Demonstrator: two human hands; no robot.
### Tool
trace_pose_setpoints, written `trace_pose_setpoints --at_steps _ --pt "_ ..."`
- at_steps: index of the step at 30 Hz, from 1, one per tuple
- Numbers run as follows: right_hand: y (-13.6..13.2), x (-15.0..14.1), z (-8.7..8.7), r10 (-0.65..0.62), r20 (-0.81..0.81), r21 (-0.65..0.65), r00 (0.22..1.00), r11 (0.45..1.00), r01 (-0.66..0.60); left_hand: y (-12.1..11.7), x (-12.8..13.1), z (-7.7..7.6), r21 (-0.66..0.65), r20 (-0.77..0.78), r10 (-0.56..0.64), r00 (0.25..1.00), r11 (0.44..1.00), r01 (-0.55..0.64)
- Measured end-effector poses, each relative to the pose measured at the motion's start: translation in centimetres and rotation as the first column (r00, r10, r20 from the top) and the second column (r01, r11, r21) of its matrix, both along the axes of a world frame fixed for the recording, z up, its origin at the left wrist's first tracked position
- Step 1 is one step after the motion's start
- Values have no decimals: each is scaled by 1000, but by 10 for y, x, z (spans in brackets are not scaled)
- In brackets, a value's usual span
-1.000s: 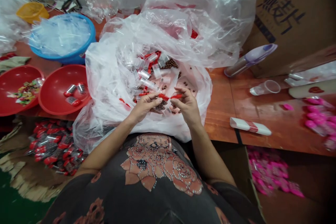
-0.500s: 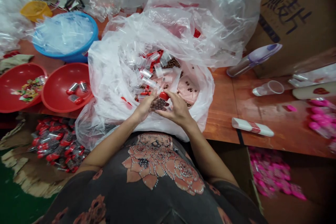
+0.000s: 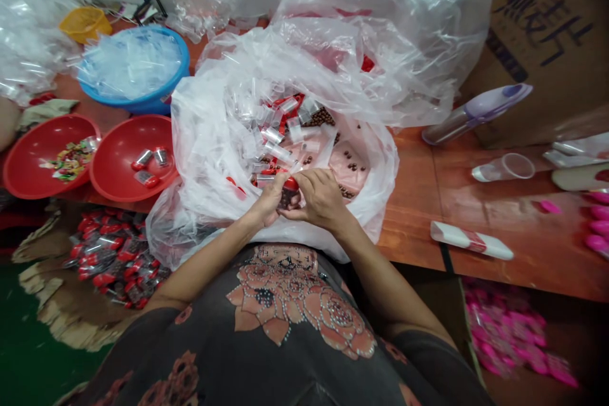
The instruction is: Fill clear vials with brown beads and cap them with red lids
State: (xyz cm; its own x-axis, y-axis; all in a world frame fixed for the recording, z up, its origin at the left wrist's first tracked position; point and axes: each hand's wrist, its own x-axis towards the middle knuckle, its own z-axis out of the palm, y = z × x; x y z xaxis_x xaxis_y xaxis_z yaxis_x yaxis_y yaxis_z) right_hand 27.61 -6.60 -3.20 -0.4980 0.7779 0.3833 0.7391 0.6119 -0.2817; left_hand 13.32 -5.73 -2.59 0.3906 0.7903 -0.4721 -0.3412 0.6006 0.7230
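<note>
Between my hands is a small clear jar (image 3: 288, 193) with a red lid and dark brown balls inside. My left hand (image 3: 267, 204) grips its left side. From the right, my right hand (image 3: 322, 198) has its fingers curled over the red lid and its thumb low on the jar, so much of the jar is hidden. Both hands are above the near edge of a white plastic bag (image 3: 204, 139) spread open on the table. Inside the bag are clear empty jars (image 3: 272, 134), red lids and loose brown balls (image 3: 320, 117).
At left, one red bowl (image 3: 114, 165) holds three filled jars; another red bowl (image 3: 21, 165) holds colourful bits. Behind stands a blue basin (image 3: 166, 98) of clear plastic pieces. Many filled jars (image 3: 114, 254) lie below. A cup (image 3: 511, 167), white packet (image 3: 457, 235) and carton (image 3: 537, 95) are right.
My right hand's fingers have closed over the red lid, and my hands now wrap the jar more tightly. The whole view has shifted slightly, moving the scene to the right.
</note>
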Motion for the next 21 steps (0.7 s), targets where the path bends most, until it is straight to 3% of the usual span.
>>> trace_pose_setpoints --at_steps 3,5,6,8,9,10,11,13,15,16,18,21 --pt "-1 -1 -4 17 -7 -122 1000 992 -17 5 -22 5 183 -116 51 992 983 -29" --pt "2 6 -9 7 -12 -218 1000 976 -9 18 -57 17 411 -272 196 942 909 -70" --pt "5 12 -11 -18 -11 -257 1000 966 14 26 -81 25 526 -357 323 877 845 -97" --pt "15 27 -16 -99 9 -311 995 946 97 44 -137 40 725 -429 632 645 667 -170" --pt "20 34 -19 -136 33 -332 990 933 140 52 -166 46 794 -448 741 501 587 -158" --pt "26 40 -20 -165 57 -350 985 920 174 60 -194 51 832 -475 806 354 542 -117" --pt "32 44 -21 -185 74 -361 980 911 199 65 -219 55 848 -499 839 218 524 -77" --pt "43 45 -22 -196 86 -376 977 902 214 72 -255 57 832 -552 834 2 550 67" --pt "54 37 -22 -180 79 -385 980 902 197 73 -267 55 798 -553 824 -126 567 205" --pt "60 32 -22 -163 75 -394 984 902 179 72 -264 53 788 -541 828 -149 561 252" --pt "77 22 -21 -120 59 -417 991 899 133 72 -244 47 790 -528 842 -109 534 301" --pt "114 21 -18 -120 36 -420 992 899 124 79 -199 36 754 -597 797 92 518 403"
